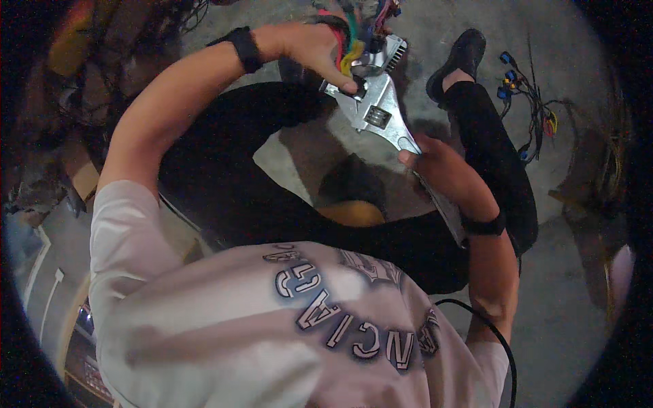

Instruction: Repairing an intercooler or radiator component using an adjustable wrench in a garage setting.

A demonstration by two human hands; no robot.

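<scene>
In my right hand (449, 170) is a large silver adjustable wrench (377, 115), gripped by its handle, which runs back under my wrist. Its head reaches up to a silver metal part (394, 53) with a ribbed edge, and its jaws lie around or against the lower end of that part. My left hand (313, 51) closes on the metal part from the left, its thumb pressed near the wrench jaws and the other fingers partly hidden. Red, green, yellow and purple wires (354, 47) come out of the part and run beyond the upper edge.
On the grey floor to the right lies a wire harness (534, 102) with blue connectors. A dark shoe (462, 58) stands beyond my right hand. My black-trousered legs (224, 156) bend around the work. Dark clutter (61, 136) fills the left side, and a black cable (486, 323) passes my right arm.
</scene>
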